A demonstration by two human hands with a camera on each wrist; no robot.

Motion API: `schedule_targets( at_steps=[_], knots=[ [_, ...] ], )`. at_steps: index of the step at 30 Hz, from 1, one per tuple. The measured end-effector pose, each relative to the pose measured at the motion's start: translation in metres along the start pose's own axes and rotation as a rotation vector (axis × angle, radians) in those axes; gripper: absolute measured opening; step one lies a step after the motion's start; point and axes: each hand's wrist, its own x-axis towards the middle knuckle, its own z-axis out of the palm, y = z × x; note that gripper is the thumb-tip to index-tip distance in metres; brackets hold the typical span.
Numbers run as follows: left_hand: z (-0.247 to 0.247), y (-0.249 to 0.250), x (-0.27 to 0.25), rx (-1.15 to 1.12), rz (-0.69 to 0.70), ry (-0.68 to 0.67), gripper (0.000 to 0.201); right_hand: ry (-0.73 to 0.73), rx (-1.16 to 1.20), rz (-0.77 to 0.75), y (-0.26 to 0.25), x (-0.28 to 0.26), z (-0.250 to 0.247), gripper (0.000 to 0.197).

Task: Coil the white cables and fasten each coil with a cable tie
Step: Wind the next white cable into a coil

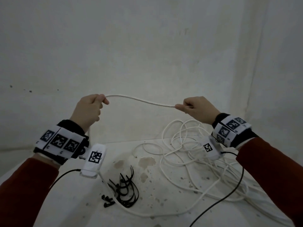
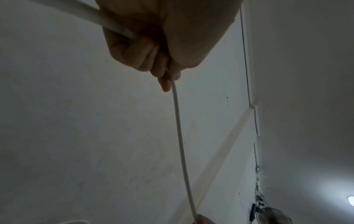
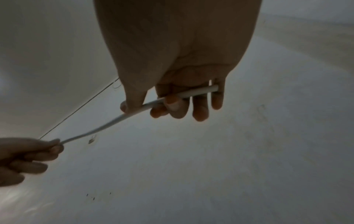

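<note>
A pale, off-white wall (image 1: 147, 46) fills the upper half of the head view, scuffed and marked with a few dark specks at the left, and it meets another wall at a corner on the right. Below it lies a white surface (image 1: 164, 202), mottled with brownish stains and small spots near its middle. Across the right part of that surface sprawls a loose tangle of white cable (image 1: 188, 153), its loops overlapping and one strand running forward along the near edge. A thin black cord (image 1: 229, 199) from the right wrist device trails over the tangle. Left of the stains sits a small bundle of black cable ties (image 1: 126, 192), curved and lying together. Both arms, in dark red sleeves (image 1: 24, 185) with patterned white wristbands, are raised above the surface. Between them a stretch of the white cable hangs in a shallow sag, well clear of the surface. The left hand (image 1: 89, 108) has its fingers curled round the cable, which passes through the fist and drops below it. The right hand (image 1: 196, 108) pinches the cable near its cut end between thumb and forefinger, and in the right wrist view the remaining fingers (image 3: 200, 109) are bent around that end.
</note>
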Motion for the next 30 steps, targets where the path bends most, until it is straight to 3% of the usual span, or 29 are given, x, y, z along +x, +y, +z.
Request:
schedule_targets(
  at_steps=[3, 6, 9, 13, 17, 22, 28, 30],
  knots=[
    [0.004, -0.009, -0.008, 0.142, -0.034, -0.127, 0.031, 0.062, 0.201, 0.124, 0.001, -0.002, -0.008, 0.057],
    [0.012, -0.013, -0.018, 0.137, -0.072, -0.282, 0.029, 0.094, 0.825, 0.235, -0.003, -0.003, -0.013, 0.051],
    [0.022, -0.010, -0.029, 0.097, 0.020, -0.373, 0.028, -0.020, 1.271, 0.326, -0.008, -0.004, -0.016, 0.043],
    [0.034, -0.008, -0.038, 0.073, 0.245, -0.361, 0.026, -0.147, 1.727, 0.345, -0.016, -0.006, -0.017, 0.028],
    [0.044, -0.014, -0.041, 0.201, 0.287, -0.261, 0.023, -0.124, 2.121, 0.254, -0.028, -0.010, -0.016, 0.020],
    [0.058, -0.021, -0.053, 0.370, 0.367, -0.219, 0.023, 0.091, 2.194, 0.128, -0.051, -0.014, -0.010, 0.023],
    [0.073, -0.021, -0.066, 0.572, 0.452, -0.348, 0.046, 0.177, 1.817, 0.042, -0.067, -0.013, 0.019, 0.019],
    [0.075, -0.021, -0.069, 0.677, 0.475, -0.399, 0.043, 0.187, 1.666, 0.005, -0.069, -0.013, 0.029, 0.015]
  ],
)
